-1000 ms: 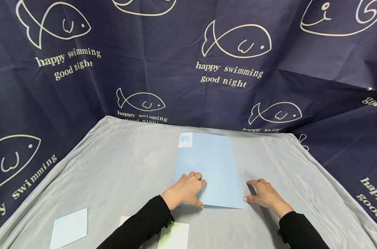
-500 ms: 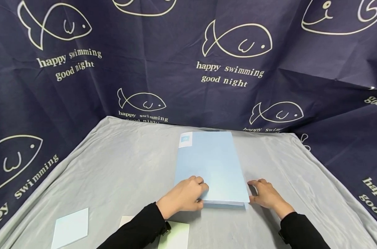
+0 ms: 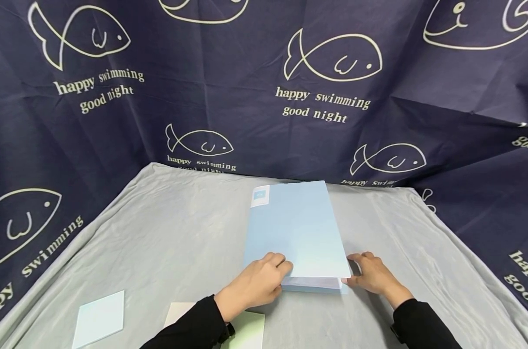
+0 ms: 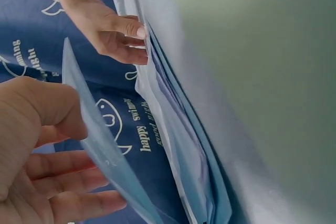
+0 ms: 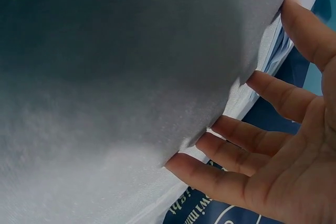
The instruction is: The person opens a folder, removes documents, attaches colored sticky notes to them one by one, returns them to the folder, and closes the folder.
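Note:
A light blue file folder (image 3: 296,232) with a white label in its far left corner lies on the grey cloth. Its front cover is lifted, leaving a gap along the near and right edges where pale inner sheets (image 3: 312,282) show. My left hand (image 3: 261,281) grips the cover at its near edge; the left wrist view shows thumb and fingers at the raised cover (image 4: 113,174). Beside the folder's right edge, my right hand (image 3: 372,274) has its fingers spread. In the right wrist view, the fingertips (image 5: 178,163) of that hand rest on the cloth.
A pale blue square pad (image 3: 99,317) lies at the lower left. Under the left forearm, a cream sheet (image 3: 176,312) and a light green one (image 3: 248,329) are partly hidden. A dark blue fish-print curtain (image 3: 246,97) hangs behind the cloth-covered table (image 3: 181,228).
The folder's cover has risen from nearly flat, opening a gap at the near edge. My left hand has shifted slightly toward me with it; the right hand has stayed almost in place.

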`<control>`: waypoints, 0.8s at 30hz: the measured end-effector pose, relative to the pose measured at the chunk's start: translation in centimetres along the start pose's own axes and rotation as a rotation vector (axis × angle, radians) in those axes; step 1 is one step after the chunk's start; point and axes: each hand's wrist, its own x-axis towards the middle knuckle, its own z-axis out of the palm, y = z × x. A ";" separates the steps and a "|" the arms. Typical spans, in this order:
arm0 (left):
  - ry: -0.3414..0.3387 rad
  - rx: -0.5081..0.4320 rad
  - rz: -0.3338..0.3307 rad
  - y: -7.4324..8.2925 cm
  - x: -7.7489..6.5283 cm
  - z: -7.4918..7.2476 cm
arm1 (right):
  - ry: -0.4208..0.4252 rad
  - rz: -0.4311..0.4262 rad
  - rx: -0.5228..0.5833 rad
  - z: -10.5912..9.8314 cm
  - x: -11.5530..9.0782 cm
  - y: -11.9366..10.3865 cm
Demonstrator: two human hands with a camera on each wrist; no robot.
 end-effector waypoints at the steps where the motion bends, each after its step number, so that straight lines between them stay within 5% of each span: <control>1: 0.020 0.004 -0.002 0.0 -0.1 0.0 | -0.001 -0.001 0.002 0.0 0.0 0.0; 12: 0.316 -0.071 -0.179 0.1 -1.5 -0.5 | -0.003 0.006 0.013 -0.2 0.0 0.1; 24: 0.380 -0.276 -0.432 -0.2 -3.2 -1.9 | 0.004 0.001 0.018 0.0 0.0 0.1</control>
